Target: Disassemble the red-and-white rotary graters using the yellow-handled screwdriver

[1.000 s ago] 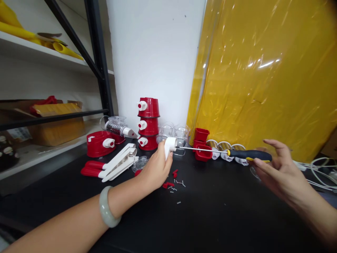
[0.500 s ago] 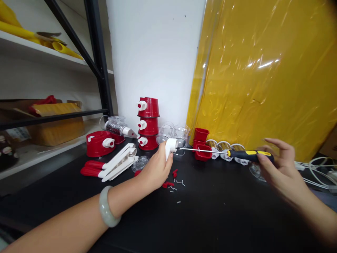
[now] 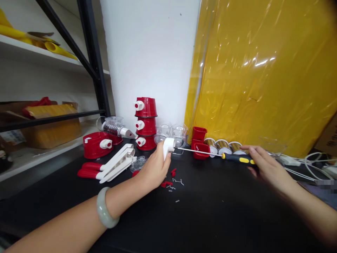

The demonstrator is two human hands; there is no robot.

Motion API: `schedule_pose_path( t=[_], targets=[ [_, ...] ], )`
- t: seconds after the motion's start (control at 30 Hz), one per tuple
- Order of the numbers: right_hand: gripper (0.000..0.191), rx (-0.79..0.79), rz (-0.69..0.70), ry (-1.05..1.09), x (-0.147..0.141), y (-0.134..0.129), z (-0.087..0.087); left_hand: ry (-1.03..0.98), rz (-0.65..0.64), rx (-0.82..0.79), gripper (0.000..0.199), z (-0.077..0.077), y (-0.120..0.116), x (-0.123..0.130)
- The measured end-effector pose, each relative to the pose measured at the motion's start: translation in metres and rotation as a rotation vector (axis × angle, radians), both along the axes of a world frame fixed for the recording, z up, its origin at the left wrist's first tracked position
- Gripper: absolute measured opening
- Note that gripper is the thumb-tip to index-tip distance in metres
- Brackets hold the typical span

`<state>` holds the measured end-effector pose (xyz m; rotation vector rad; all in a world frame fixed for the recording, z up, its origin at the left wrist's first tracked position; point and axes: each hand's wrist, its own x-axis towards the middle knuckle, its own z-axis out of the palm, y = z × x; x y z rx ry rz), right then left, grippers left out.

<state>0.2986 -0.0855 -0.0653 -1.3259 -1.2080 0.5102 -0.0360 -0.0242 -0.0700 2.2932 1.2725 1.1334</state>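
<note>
My left hand [image 3: 154, 168] is closed around a white plastic part [image 3: 169, 144] with a round open end facing right. The screwdriver [image 3: 237, 159] lies level, its long metal shaft reaching into or against that open end; the exact contact of the tip cannot be made out. My right hand [image 3: 265, 164] has its fingers around the rear of the black and yellow handle. On the black table below my left hand are small red plastic pieces [image 3: 166, 184] and several loose screws [image 3: 172, 188]. To its left rest red-and-white handles [image 3: 116, 167].
Three red bases [image 3: 146, 125] stand stacked at the wall, with clear plastic cups [image 3: 179, 130] beside them. Red hoppers [image 3: 201, 150] and metal grater drums [image 3: 223, 146] line the back. Another red base [image 3: 96, 146] sits left. White cables [image 3: 306, 161] run at right.
My right hand has turned, its raised fingers now coming down around the screwdriver's handle. The screwdriver shaft stays at the white part, which my left hand still holds. The view has shifted slightly.
</note>
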Motion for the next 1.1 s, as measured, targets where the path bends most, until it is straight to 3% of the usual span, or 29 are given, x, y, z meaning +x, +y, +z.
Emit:
schedule_pose_path(
  t=[0.1,0.27,0.4,0.5,0.6,0.7,0.87,0.93,1.0,1.1],
  targets=[
    [0.046,0.059,0.105,0.025,0.003,-0.003,0.002,-0.004,0.006,-0.029,0.044,0.001,0.001,-0.001],
    [0.067,0.133,0.22,0.199,-0.003,-0.008,0.009,0.007,0.028,-0.024,0.044,0.002,0.001,0.0],
    [0.05,0.059,0.29,0.308,-0.001,0.001,0.003,0.021,0.03,-0.02,0.043,0.002,-0.001,0.001],
    [0.059,-0.068,0.163,0.139,0.008,0.009,-0.004,0.021,0.01,-0.006,0.044,0.001,-0.001,0.0],
    [0.046,-0.025,0.105,0.044,0.012,0.01,-0.006,0.022,0.013,0.009,0.045,0.001,0.0,0.0],
    [0.035,0.08,0.187,0.126,0.007,0.004,0.0,0.011,0.017,0.019,0.046,0.002,0.001,-0.001],
    [0.055,0.126,0.274,0.375,-0.006,-0.002,0.006,-0.002,0.002,0.015,0.047,0.004,0.001,-0.002],
    [0.049,0.099,0.282,0.408,-0.008,-0.001,0.004,-0.01,-0.001,0.023,0.047,0.004,0.0,-0.001],
    [0.045,0.053,0.234,0.338,-0.008,0.002,-0.001,-0.018,0.0,0.026,0.046,0.005,0.0,-0.001],
    [0.051,-0.053,0.067,0.043,-0.005,0.004,-0.006,-0.016,0.007,0.023,0.046,0.005,0.0,-0.001]
  ],
)
